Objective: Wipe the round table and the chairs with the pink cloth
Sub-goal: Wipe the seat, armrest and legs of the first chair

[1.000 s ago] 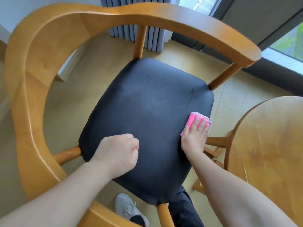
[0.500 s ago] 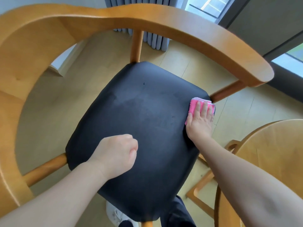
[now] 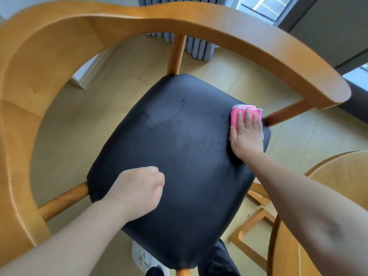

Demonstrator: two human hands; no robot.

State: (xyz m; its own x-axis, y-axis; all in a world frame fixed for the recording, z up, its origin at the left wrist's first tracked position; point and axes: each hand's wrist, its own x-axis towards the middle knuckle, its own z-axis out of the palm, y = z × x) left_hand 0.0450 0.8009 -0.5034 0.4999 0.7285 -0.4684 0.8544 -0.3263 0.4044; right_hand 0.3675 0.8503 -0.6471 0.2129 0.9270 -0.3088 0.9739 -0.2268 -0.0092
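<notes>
Grey pleated curtain (image 3: 196,46), white sneaker (image 3: 144,259), dark window frame (image 3: 286,18), pale floor (image 3: 129,80).

My right hand (image 3: 247,136) lies flat with fingers (image 3: 248,118) straight, arm stretched forward. My left hand (image 3: 137,191) is curled into a fist, seemingly holding nothing, forearm angled in from lower left.

Curved backrest rail (image 3: 249,34) rings the open seat (image 3: 179,166)
</notes>
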